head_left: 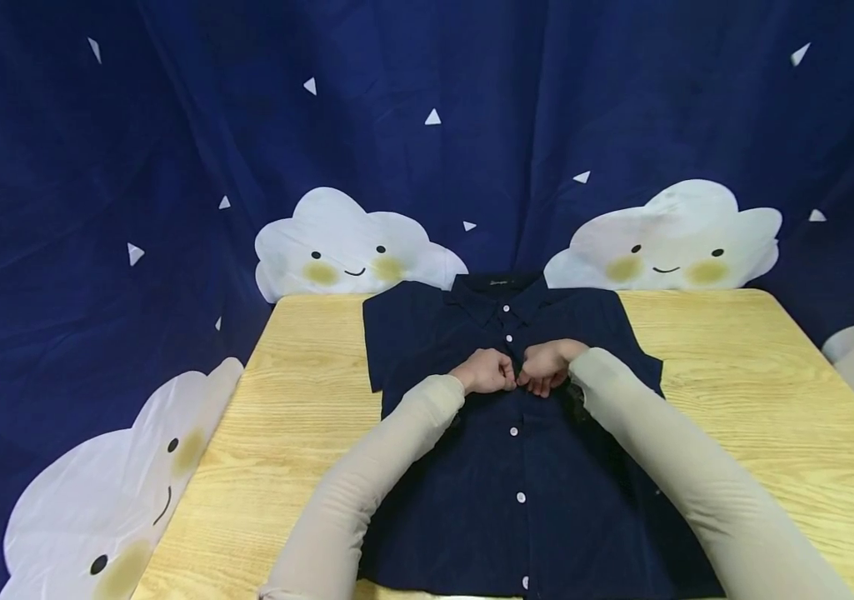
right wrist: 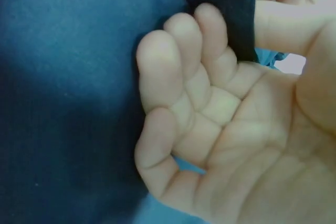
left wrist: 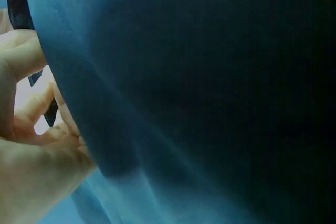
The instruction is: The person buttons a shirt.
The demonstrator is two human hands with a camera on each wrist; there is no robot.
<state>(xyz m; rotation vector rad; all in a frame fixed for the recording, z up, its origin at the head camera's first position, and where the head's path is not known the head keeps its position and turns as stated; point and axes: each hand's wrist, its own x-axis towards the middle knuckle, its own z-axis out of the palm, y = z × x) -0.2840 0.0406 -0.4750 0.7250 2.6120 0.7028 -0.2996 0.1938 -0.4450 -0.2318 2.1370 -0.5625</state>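
Observation:
A dark navy short-sleeved shirt (head_left: 456,467) lies front up, its collar at the far side and white buttons (head_left: 513,432) down its middle. At chest height my left hand (head_left: 485,371) pinches the front placket with its thumb and fingertips. Close beside it, my right hand (head_left: 546,365) grips the placket edge from the other side, and the fingertips of both hands nearly meet. In the right wrist view the right fingers (right wrist: 160,66) curl beside the cloth, with the thumb at its edge. Raised fabric (left wrist: 157,103) covers most of the left wrist view. Any button between the hands is hidden.
Beneath the shirt is a light wooden table (head_left: 307,400) with rounded far corners. Behind and to the left hangs a dark blue curtain (head_left: 412,50) printed with white clouds and triangles. Both forearms, in pale sleeves (head_left: 367,492), reach in over the shirt from the near side.

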